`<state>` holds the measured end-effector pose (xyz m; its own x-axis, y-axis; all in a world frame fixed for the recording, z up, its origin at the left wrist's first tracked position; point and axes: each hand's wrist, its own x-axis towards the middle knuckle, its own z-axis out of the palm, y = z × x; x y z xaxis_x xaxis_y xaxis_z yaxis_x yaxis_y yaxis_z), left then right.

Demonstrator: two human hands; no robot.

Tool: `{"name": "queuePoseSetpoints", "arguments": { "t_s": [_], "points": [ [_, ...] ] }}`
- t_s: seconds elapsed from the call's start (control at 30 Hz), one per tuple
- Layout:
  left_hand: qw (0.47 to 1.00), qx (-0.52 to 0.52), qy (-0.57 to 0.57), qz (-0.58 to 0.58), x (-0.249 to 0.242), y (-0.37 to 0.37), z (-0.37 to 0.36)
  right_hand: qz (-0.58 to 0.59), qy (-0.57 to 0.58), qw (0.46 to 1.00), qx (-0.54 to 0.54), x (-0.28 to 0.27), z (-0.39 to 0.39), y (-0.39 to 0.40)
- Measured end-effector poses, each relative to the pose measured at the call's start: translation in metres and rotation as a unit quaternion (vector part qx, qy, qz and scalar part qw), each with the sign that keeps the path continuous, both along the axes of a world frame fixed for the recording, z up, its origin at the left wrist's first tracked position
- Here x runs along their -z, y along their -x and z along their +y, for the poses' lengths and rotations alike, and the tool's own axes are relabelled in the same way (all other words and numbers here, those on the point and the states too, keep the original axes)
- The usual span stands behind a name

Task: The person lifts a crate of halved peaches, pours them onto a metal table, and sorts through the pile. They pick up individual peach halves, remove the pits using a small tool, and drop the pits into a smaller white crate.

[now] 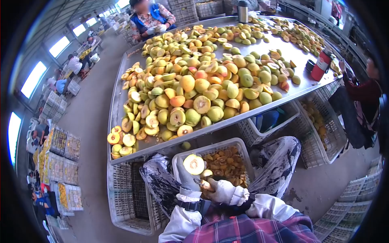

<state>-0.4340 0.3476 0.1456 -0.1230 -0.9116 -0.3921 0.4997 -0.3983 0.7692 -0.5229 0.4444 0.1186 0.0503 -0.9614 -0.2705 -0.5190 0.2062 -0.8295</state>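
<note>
In a grey glove, my left hand [187,179] is closed around a peach half [193,164], its pale cut face turned up. Close beside it, my white-gloved right hand [223,191] grips a small tool with a wooden-looking handle [206,185]; its working end is hard to make out. A small pale fruit piece [207,173] shows between the hands. Both hands are over a light plastic crate [176,157] between my knees, which holds many brown-orange fruit scraps [227,162]. Beyond it, a heap of halved peaches [190,93] covers much of the metal table [115,117].
A red flask [321,65] and a steel flask [242,12] stand on the table. More crates sit at my left [125,202] and right [314,139]. Across the table is a gloved co-worker [152,20]; another person [362,89] is at the right.
</note>
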Motion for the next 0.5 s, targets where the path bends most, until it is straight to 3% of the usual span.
{"name": "queuePoseSetpoints", "arguments": {
  "t_s": [0.13,0.17,0.23,0.27,0.33,0.43,0.5],
  "points": [
    [0.999,0.018,0.026,0.011,0.015,-0.003,-0.003,-0.144,-0.038,0.987,0.056,0.01,0.011,0.016],
    [0.999,0.023,0.024,0.008,0.019,-0.006,-0.002,-0.116,-0.057,0.988,0.088,-0.005,0.01,0.021],
    [0.981,0.112,0.144,-0.068,0.026,-0.009,0.001,-0.029,0.007,0.992,0.119,-0.009,0.005,0.025],
    [0.981,0.117,0.143,-0.067,0.027,-0.009,0.001,0.003,0.046,0.992,0.122,-0.014,0.001,0.027],
    [0.897,0.191,0.279,-0.285,0.029,-0.008,0.001,0.048,0.061,0.989,0.128,-0.01,-0.006,0.023],
    [0.939,0.113,0.246,-0.213,0.039,0.0,0.008,0.101,0.079,0.985,0.115,0.005,-0.015,0.017],
    [0.917,0.09,0.278,-0.271,0.046,0.0,0.012,0.096,0.072,0.984,0.133,0.011,-0.015,0.009]
  ]
}}
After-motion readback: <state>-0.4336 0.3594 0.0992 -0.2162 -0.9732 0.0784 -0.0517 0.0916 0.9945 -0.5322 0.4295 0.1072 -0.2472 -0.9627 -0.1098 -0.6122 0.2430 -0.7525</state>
